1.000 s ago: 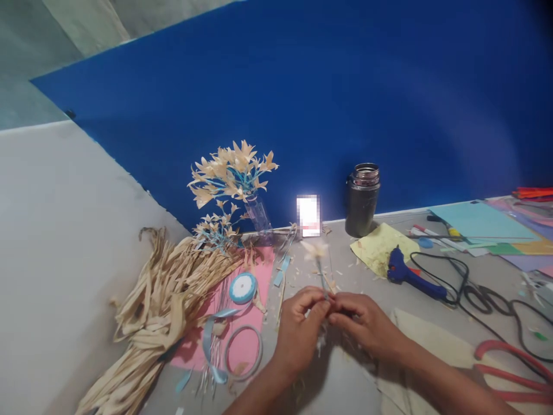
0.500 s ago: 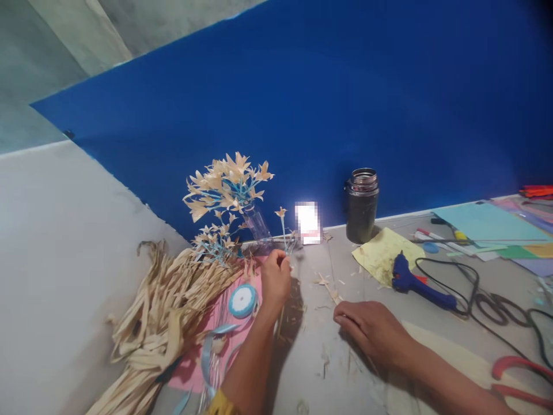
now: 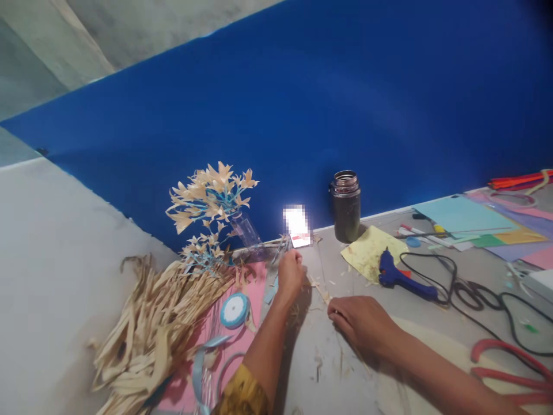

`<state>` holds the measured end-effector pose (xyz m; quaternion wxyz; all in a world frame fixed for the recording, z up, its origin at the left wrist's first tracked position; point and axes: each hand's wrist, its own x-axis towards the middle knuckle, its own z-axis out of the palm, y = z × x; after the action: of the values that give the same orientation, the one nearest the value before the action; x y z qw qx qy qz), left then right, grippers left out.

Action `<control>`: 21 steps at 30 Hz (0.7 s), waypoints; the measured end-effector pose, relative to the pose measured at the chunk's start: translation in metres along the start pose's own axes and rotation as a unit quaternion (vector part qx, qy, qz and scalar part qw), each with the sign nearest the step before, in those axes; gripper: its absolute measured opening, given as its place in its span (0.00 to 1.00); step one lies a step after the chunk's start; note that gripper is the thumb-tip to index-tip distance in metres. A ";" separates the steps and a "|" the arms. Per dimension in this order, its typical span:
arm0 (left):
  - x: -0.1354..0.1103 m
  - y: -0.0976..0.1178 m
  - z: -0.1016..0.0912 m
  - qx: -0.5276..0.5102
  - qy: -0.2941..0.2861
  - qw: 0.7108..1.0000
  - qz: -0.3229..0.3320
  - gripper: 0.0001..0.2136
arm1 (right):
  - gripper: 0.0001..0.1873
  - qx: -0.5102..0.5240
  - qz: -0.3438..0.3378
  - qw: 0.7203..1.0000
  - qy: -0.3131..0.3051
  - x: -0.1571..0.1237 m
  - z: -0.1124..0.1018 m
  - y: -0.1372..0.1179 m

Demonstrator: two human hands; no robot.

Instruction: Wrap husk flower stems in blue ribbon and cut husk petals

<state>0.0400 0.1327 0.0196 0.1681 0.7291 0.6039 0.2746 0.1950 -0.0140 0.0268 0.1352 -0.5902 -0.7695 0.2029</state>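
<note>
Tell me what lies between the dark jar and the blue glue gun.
Head view: a pale yellow paper sheet lies between the dark jar and the blue glue gun.

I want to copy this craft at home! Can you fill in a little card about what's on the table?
Left hand: reaches near the clear vase; grip too blurred to tell.
Right hand: rests palm down on the grey table.
In the vase: tan paper-like flowers on blue stems.
By the left hand: pile of dried tan husk strips, round blue ribbon roll, pink sheet.
By the right hand: blue glue gun, dark round jar, red-handled scissors.
</note>
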 end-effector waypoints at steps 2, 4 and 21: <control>0.003 0.010 0.015 -0.007 -0.033 0.999 0.017 0.08 | 0.10 -0.004 0.006 1.000 0.000 0.001 -0.001 0.000; 0.006 0.017 0.025 -0.008 -0.052 0.998 0.022 0.10 | 0.11 -0.016 0.017 1.000 -0.005 0.003 -0.003 0.001; 0.053 0.048 0.072 0.129 -0.076 0.988 -0.027 0.09 | 0.11 -0.020 0.028 0.999 0.016 0.008 -0.001 0.008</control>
<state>0.1271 0.1801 0.0008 0.1254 0.7471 0.6389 0.1338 0.2001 -0.0045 0.0237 0.1299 -0.6171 -0.7544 0.1822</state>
